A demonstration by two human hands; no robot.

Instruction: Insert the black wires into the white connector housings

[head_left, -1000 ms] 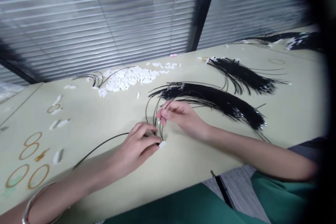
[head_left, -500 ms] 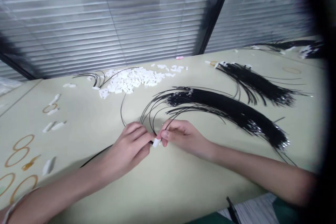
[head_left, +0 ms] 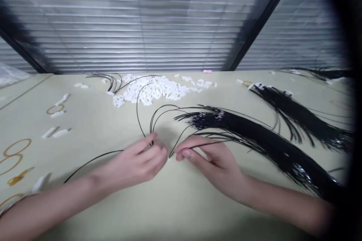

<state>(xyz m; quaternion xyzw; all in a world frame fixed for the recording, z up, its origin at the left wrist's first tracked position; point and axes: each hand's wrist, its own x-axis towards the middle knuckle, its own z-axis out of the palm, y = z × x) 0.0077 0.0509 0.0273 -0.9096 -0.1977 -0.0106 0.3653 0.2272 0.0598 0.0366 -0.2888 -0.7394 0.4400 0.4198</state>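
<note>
My left hand (head_left: 147, 158) is closed around several thin black wires (head_left: 152, 122), which arch up from its fingers toward the large bundle. My right hand (head_left: 209, 158) pinches a single black wire (head_left: 203, 144) between thumb and forefinger. Between the hands, a small white piece (head_left: 169, 159) shows beside my left fingers, mostly hidden, with wire ends running to it. Right of and behind the hands lies a thick bundle of black wires (head_left: 254, 131) with shiny metal ends. Another black wire (head_left: 90, 162) trails left from under my left hand.
A pile of white connectors (head_left: 155, 89) lies near the window blinds (head_left: 141, 26). A second black bundle (head_left: 299, 115) rests at the right. Orange rings (head_left: 17, 150) and loose white pieces (head_left: 60, 132) lie on the left of the table (head_left: 135, 211).
My hands have moved apart a little. The white piece that was plain between my fingertips is now mostly hidden by my left hand. The view has shifted, and the right bundles appear lower and farther right.
</note>
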